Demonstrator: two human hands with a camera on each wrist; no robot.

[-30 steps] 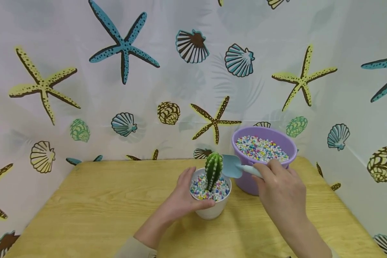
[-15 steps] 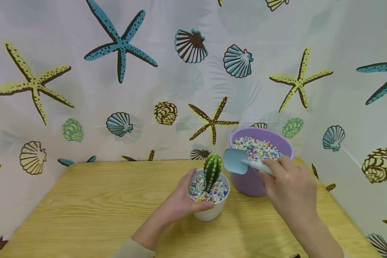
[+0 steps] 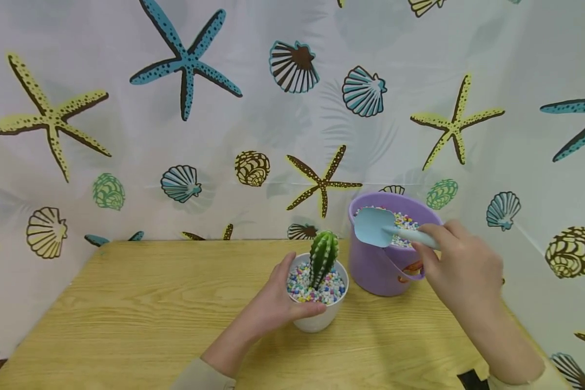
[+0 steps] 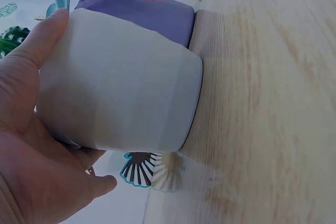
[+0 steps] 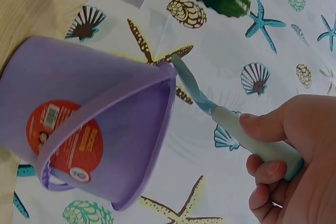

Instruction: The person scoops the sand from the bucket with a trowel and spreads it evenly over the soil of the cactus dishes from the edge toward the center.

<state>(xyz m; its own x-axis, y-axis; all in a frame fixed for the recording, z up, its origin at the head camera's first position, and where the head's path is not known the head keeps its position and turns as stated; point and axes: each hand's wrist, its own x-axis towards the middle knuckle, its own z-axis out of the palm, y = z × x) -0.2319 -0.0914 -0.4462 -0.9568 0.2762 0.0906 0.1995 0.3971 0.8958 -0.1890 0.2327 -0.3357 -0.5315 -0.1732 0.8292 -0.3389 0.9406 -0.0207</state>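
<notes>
One white pot (image 3: 314, 320), a cactus (image 3: 324, 261) upright in it, stands on the bench (image 3: 151, 298), left of the purple bucket (image 3: 376, 271) near the far right corner. The left hand (image 3: 280, 306) grips it, thumb across the front, fingers curled round the left side. The right hand (image 3: 460, 265), slanting inward, pinches the blue shovel (image 3: 382, 229) by its handle (image 3: 407, 234), blade (image 3: 372, 226) close to the bucket (touching or apart, I cannot tell).
</notes>
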